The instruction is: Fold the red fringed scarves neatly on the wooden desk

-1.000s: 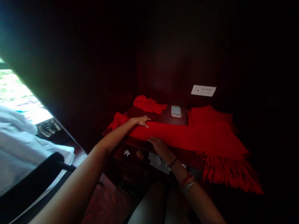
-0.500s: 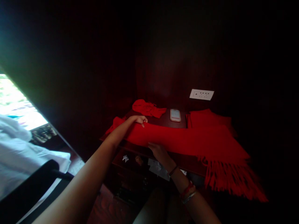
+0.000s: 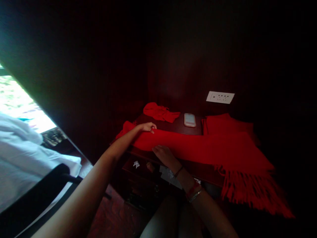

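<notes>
A long red scarf (image 3: 210, 148) with a fringed end (image 3: 255, 193) lies across a dark wooden table (image 3: 198, 168). My left hand (image 3: 147, 127) reaches out to the scarf's far left edge, fingers curled over the cloth. My right hand (image 3: 164, 155) rests on the scarf's near edge with its fingers closed on the fabric. A crumpled red cloth (image 3: 160, 112) lies behind the scarf. More folded red cloth (image 3: 228, 124) sits at the back right.
A phone (image 3: 190, 119) lies on the table at the back. A white socket plate (image 3: 220, 97) is on the dark wall. Small white papers (image 3: 168, 173) sit on a shelf under the tabletop. White bedding (image 3: 22, 162) and a black chair back (image 3: 37, 195) are at the left.
My left hand's fingers have curled from flat onto the scarf's edge. My right hand has slid a little left along the near edge.
</notes>
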A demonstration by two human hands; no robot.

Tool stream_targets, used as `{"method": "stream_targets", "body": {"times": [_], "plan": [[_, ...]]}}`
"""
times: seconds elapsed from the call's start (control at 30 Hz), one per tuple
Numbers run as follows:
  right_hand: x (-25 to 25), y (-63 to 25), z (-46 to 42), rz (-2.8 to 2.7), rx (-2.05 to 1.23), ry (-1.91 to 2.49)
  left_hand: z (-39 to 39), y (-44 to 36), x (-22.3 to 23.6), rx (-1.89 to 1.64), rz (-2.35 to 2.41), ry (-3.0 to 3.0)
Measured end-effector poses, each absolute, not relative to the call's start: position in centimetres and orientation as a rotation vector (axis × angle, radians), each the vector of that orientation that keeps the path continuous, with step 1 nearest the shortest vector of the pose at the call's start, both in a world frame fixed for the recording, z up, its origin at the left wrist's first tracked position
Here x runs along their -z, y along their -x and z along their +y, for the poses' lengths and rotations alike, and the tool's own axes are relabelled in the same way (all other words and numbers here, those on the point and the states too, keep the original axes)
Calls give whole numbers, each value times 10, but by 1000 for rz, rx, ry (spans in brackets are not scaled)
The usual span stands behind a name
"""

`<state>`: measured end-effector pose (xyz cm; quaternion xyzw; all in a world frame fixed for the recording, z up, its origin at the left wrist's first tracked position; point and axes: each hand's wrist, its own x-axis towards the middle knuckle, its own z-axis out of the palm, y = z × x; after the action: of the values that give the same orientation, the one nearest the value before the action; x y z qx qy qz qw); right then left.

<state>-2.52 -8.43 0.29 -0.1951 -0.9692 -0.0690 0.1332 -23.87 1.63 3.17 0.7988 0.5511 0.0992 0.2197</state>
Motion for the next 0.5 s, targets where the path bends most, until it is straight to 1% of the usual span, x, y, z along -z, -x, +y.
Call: {"method": "stream_targets", "body": {"times": [0.27, 0.5], "plan": [[-3, 15, -77, -2740, 305, 546, 24, 266, -53, -5, 1538, -2056], [-3, 40, -84, -2792, 336, 470, 24, 274, -51, -107, 1607, -2165]]}}
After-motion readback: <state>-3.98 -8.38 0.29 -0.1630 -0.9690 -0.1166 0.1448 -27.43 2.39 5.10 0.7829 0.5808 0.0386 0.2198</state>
